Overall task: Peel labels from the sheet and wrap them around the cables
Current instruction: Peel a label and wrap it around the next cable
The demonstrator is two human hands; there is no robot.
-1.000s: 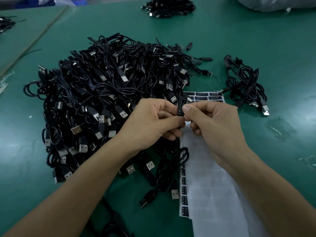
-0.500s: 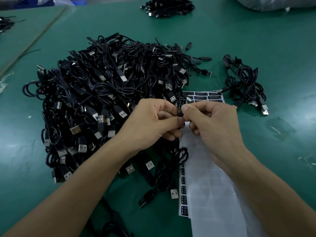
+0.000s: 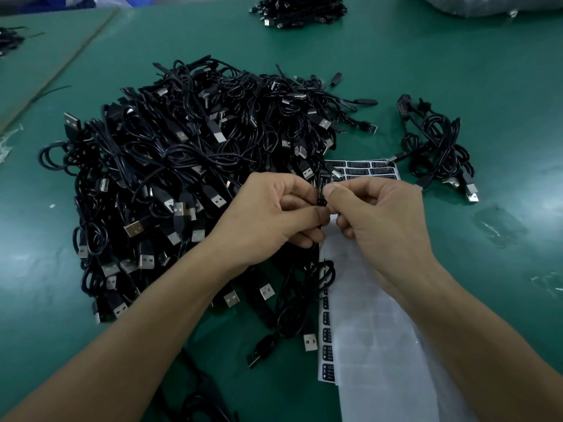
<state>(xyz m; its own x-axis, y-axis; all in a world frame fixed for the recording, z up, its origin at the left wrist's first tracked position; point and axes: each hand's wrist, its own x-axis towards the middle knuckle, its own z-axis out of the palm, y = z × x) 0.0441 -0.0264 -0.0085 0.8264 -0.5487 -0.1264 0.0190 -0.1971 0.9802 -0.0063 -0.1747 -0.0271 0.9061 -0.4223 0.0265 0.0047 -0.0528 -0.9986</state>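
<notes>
Over a green worktop (image 3: 457, 71), the left hand (image 3: 274, 214) grips a black cable (image 3: 304, 287) while the right hand (image 3: 380, 220) pinches a black label (image 3: 322, 190) printed LED CONTROLLER against it. The two hands touch above a label sheet (image 3: 374, 345), mostly bare white backing. A big heap of black USB cables (image 3: 182, 166) lies to the left, a small bundle (image 3: 438, 147) to the right, and another pile (image 3: 301, 9) at the far edge.
</notes>
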